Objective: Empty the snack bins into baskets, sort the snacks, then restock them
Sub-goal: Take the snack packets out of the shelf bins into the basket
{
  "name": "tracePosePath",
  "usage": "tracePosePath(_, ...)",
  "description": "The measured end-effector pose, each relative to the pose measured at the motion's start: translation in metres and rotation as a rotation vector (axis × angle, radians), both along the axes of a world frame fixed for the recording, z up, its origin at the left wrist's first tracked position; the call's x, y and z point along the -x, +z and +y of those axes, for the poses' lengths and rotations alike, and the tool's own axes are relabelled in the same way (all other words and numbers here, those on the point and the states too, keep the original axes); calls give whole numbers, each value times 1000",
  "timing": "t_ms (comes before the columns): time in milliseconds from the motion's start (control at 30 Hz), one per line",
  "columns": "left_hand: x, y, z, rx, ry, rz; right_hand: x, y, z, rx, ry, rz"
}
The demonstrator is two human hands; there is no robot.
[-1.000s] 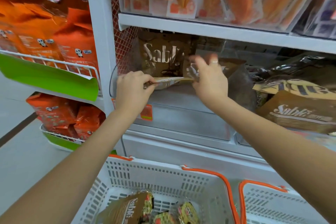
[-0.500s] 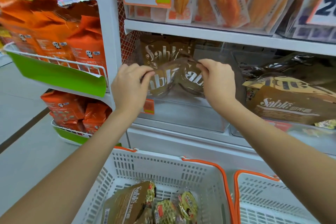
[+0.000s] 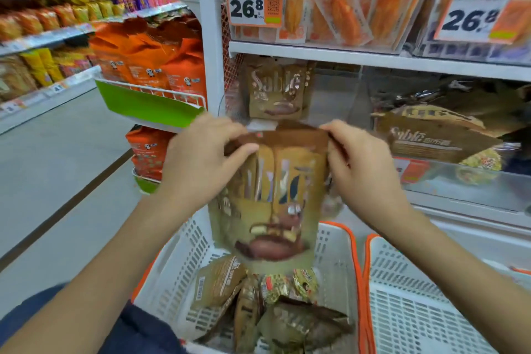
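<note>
Hanging straight down between both hands is a brown Sablé snack bag (image 3: pixel 268 198), long axis vertical, top seam up and bottom edge pointing into the basket below, printed front facing the camera (pretty motion-blurred tbh). Left hand (image 3: pixel 198 161) pinches the top left corner with the thumb in front and the fingers curled over the seam, and right hand (image 3: pixel 356 164) does the same on the top right corner, so both are closed on the bag's upper edge and nothing else. Right under it is the white basket with orange trim (image 3: pixel 178 276), already holding a loose pile of snack packs (image 3: pixel 267 304): another brown bag lying tilted, some small yellow-green packets, a darker bag at the bottom. Just beside it on the right sits a second white basket (image 3: pixel 416 304) of the same kind; can't tell what's in it from here. Further back, on the shelf, one more Sablé bag (image 3: pixel 277 89) stands upright in the clear bin (image 3: pixel 330 100) right behind the held one, and to the right a neighbouring bin has a Sablé bag lying flat (image 3: pixel 431 138) on mixed packs. Above that, orange packets (image 3: pixel 339 3) hang behind a 26.8 price tag (image 3: pixel 253 4), and off to the left there's a wire rack of orange bags (image 3: pixel 149 66).
</note>
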State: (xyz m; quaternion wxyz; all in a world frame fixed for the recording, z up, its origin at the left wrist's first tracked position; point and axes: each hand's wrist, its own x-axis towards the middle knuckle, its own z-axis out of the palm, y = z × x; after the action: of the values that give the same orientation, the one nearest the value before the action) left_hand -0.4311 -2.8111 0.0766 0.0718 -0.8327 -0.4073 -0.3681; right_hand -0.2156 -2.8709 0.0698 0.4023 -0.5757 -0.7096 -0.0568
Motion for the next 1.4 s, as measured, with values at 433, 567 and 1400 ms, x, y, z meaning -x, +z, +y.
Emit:
tracePosePath(433,13,-124,49,645,50,551,-10,-134,47,825,-27,489)
tracePosePath(567,-13,-85,99,473,-3,169,-22,-76,99,436,-86,511)
tracePosePath(1400,-98,-88,307,371,-27,-487,-56,-45,334,148,-355,623)
